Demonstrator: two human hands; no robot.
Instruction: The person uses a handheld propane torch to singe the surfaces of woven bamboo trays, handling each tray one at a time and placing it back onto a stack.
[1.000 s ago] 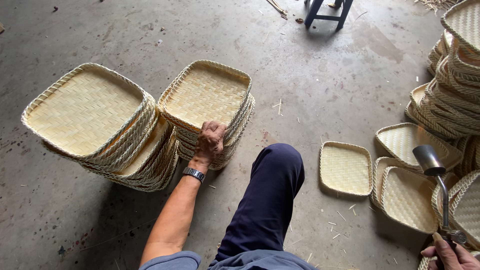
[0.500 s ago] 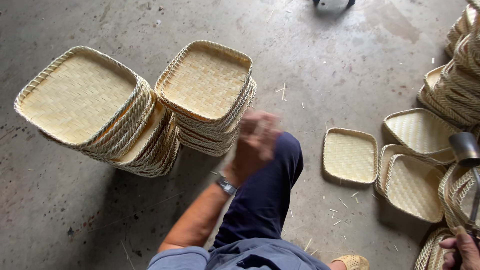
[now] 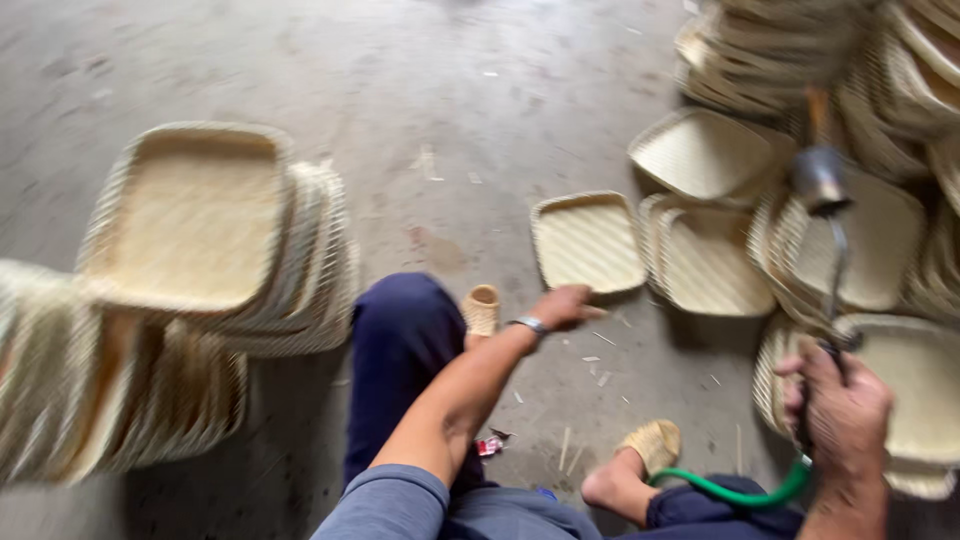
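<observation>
Left hand (image 3: 562, 306) swung from stacks toward tray (image 3: 588, 242), open, empty; right hand (image 3: 838, 405) grips torch (image 3: 822, 185).

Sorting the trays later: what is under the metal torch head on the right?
Under the torch head lie overlapping woven trays. The floor below them is covered.

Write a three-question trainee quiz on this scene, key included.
1. True or false: the left hand grips a woven tray.
2. What does the right hand hold? A) metal-headed tool with a green hose B) broom C) knife
3. Which tray lies nearest the left hand?

Key: 1. False, it hovers empty. 2. A. 3. The single flat tray on the floor, just beyond the fingertips.
</observation>
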